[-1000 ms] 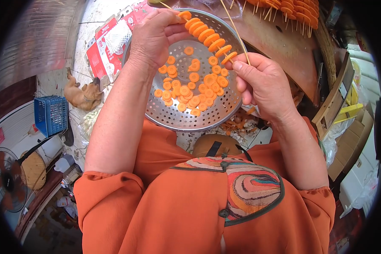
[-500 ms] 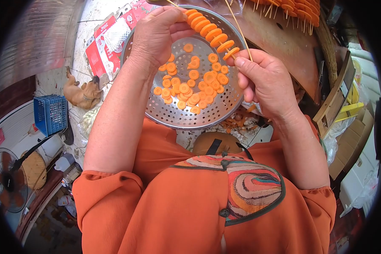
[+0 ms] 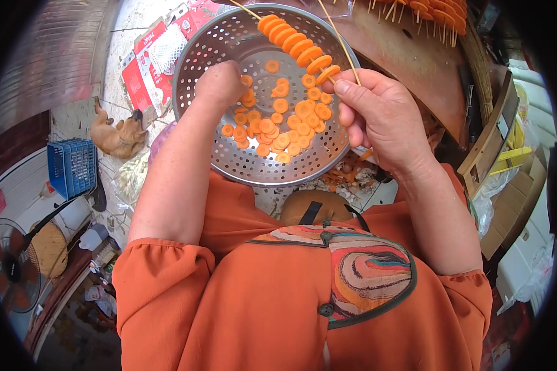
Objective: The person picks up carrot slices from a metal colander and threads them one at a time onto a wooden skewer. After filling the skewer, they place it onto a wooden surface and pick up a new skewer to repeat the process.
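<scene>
My right hand (image 3: pixel 384 117) is closed on the lower end of a skewer threaded with a row of carrot slices (image 3: pixel 298 48). A second, bare skewer (image 3: pixel 338 38) also runs into that grip. Below lies a metal colander (image 3: pixel 195 59) with round holes, and loose carrot slices (image 3: pixel 280 106) are scattered across its bottom. My left hand (image 3: pixel 220 83) reaches into the colander's left side, right beside some slices. Its fingers point down and away, so they are hidden and I cannot see whether they hold any.
Finished-looking carrot skewers (image 3: pixel 436 15) lie at the top right on a brown board (image 3: pixel 408 68). To the left, a dog (image 3: pixel 119 136) lies on the floor by a red-and-white carton (image 3: pixel 145 77). A blue crate (image 3: pixel 72 166) and a fan (image 3: pixel 12 263) stand farther left.
My left hand has let go of the upper part of the skewer and moved down into the colander. The right hand still holds the skewers, almost in the same place.
</scene>
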The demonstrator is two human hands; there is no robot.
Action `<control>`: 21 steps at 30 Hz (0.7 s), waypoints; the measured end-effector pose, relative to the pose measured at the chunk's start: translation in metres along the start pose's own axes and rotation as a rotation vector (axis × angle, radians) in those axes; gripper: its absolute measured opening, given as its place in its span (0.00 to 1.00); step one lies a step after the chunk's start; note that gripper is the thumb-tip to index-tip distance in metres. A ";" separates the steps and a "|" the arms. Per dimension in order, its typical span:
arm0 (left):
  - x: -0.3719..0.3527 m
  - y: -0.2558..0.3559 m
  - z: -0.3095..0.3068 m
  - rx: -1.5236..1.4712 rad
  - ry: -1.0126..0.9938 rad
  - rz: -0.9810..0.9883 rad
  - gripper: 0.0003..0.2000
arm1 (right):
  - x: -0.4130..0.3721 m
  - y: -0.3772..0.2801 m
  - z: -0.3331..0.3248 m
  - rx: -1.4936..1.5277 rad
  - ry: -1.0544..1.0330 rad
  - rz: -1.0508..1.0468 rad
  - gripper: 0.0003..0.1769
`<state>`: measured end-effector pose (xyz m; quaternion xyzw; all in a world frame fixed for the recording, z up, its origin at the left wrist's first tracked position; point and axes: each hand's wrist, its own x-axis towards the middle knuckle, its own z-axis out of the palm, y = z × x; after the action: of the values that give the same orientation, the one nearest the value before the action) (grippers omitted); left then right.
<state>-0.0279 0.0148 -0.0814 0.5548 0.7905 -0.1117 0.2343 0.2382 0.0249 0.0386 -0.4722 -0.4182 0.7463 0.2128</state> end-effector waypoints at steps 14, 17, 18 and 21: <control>-0.003 0.010 -0.069 -1.658 0.040 0.039 0.09 | -0.003 0.002 -0.002 -0.060 -0.058 0.064 0.11; -0.004 0.003 -0.081 -1.881 0.116 0.057 0.10 | -0.003 0.002 -0.003 -0.088 -0.061 0.061 0.11; -0.003 0.001 -0.082 -1.881 0.122 0.058 0.10 | -0.004 0.001 -0.003 -0.090 -0.063 0.056 0.11; 0.000 -0.002 -0.080 -1.951 0.142 0.022 0.10 | -0.004 0.000 -0.002 -0.098 -0.068 0.057 0.11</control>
<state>-0.0493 0.0490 -0.0123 0.1304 0.5429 0.6270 0.5433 0.2417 0.0223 0.0403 -0.4682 -0.4475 0.7462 0.1541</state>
